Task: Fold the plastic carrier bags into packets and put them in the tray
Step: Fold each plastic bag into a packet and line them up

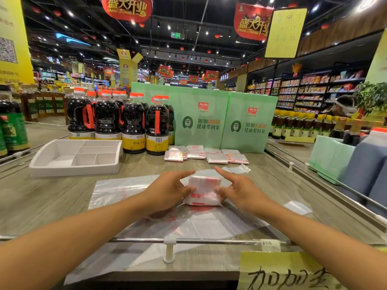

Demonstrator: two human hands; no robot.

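A folded white packet with red print (204, 190) lies in the middle of the wooden shelf top, on flat unfolded carrier bags (188, 222). My left hand (167, 190) holds its left side, thumb on the near edge and fingers over the far corner. My right hand (236, 190) holds its right side the same way, forefinger stretched out. The white divided tray (41, 164) stands at the left with nothing in it. Several folded packets (206, 154) lie in rows behind.
Dark soy sauce bottles (134, 124) stand behind the tray. Green boxes (226, 122) rise behind the packets. A small clear bag (238, 169) lies right of my hands. A metal rail (209, 241) edges the front, with a yellow sign (282, 271). Large jugs (368, 164) stand right.
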